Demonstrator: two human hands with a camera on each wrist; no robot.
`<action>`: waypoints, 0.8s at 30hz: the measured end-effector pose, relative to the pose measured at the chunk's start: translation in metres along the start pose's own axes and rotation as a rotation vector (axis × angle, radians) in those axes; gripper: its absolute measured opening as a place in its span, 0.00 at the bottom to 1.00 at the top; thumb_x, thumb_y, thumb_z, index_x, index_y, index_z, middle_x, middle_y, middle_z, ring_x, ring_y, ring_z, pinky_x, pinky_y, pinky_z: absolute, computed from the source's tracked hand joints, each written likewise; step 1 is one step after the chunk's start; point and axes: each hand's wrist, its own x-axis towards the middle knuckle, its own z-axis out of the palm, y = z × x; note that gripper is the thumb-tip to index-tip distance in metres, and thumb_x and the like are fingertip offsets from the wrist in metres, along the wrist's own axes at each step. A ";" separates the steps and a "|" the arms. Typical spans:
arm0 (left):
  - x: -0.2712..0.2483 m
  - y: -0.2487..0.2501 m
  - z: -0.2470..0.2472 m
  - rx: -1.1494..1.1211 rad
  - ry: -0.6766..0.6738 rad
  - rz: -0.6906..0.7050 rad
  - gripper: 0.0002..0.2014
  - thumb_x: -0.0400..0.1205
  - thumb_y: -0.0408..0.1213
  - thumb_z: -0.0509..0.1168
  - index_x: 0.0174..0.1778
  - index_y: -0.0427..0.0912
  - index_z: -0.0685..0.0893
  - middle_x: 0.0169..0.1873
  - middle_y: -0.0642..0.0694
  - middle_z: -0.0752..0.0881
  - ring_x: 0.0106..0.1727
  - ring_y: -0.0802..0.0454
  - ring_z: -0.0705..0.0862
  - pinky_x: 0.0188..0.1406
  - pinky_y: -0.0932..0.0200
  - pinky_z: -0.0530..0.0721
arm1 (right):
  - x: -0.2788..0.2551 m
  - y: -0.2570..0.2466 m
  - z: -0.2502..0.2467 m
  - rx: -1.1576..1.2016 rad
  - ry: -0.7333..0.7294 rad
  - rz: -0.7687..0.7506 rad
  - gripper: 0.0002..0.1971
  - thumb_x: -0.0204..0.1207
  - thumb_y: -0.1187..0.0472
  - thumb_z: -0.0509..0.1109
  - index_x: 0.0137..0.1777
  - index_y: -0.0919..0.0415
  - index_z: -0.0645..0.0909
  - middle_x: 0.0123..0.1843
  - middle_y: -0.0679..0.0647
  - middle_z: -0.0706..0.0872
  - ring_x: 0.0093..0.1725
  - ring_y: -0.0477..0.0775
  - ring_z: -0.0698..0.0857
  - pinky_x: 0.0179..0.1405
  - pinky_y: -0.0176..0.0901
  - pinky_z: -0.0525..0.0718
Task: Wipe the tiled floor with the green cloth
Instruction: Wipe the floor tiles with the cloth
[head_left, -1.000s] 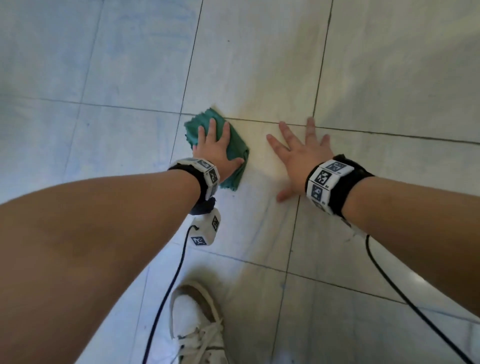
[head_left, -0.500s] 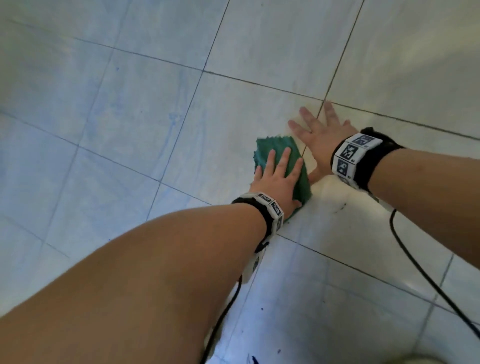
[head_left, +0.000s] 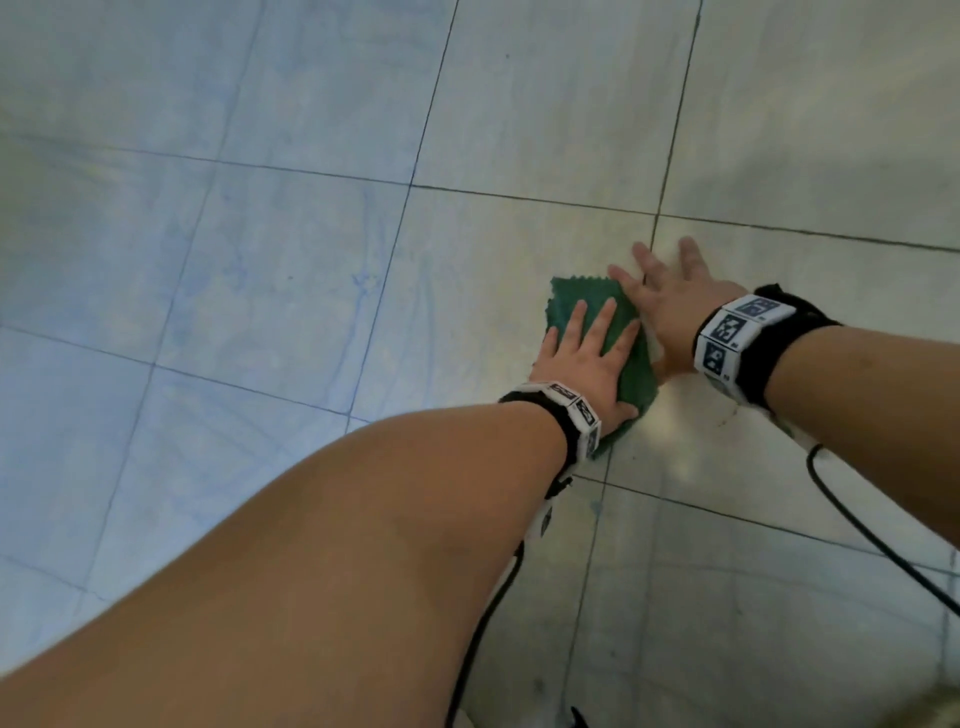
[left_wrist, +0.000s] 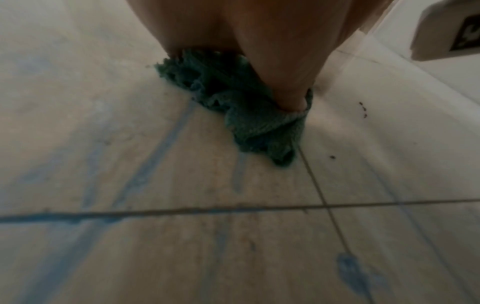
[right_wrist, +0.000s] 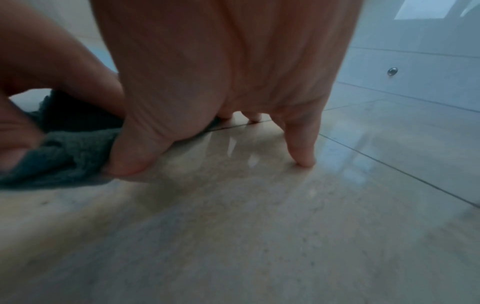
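The green cloth (head_left: 631, 364) lies crumpled on the tiled floor (head_left: 311, 270), near a crossing of grout lines. The left hand (head_left: 587, 364) presses it flat, fingers straight and spread, its grip wide. The right hand (head_left: 670, 306) rests just beside, fingers splayed on the tile (its thumb touches the cloth's edge). Blue streaks (left_wrist: 155, 156) mark nearby tiles.
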 end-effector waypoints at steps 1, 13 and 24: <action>0.000 -0.009 0.000 0.006 0.016 0.021 0.49 0.80 0.63 0.62 0.87 0.54 0.36 0.85 0.46 0.29 0.85 0.39 0.30 0.84 0.37 0.41 | -0.002 -0.005 -0.001 0.009 -0.005 0.013 0.72 0.59 0.37 0.85 0.85 0.41 0.28 0.87 0.48 0.27 0.85 0.74 0.34 0.73 0.76 0.73; 0.017 -0.177 -0.056 -0.054 0.060 -0.154 0.51 0.80 0.64 0.64 0.86 0.53 0.35 0.85 0.46 0.32 0.86 0.37 0.34 0.84 0.36 0.46 | 0.000 -0.032 -0.011 0.066 -0.031 0.062 0.75 0.55 0.32 0.84 0.82 0.36 0.22 0.84 0.45 0.21 0.84 0.76 0.31 0.76 0.75 0.68; -0.042 -0.173 -0.012 -0.138 0.054 -0.267 0.51 0.81 0.61 0.64 0.85 0.52 0.32 0.85 0.46 0.29 0.85 0.36 0.32 0.83 0.34 0.46 | -0.002 -0.036 -0.018 0.054 -0.036 0.018 0.74 0.56 0.32 0.83 0.83 0.38 0.23 0.84 0.46 0.21 0.83 0.77 0.30 0.76 0.77 0.67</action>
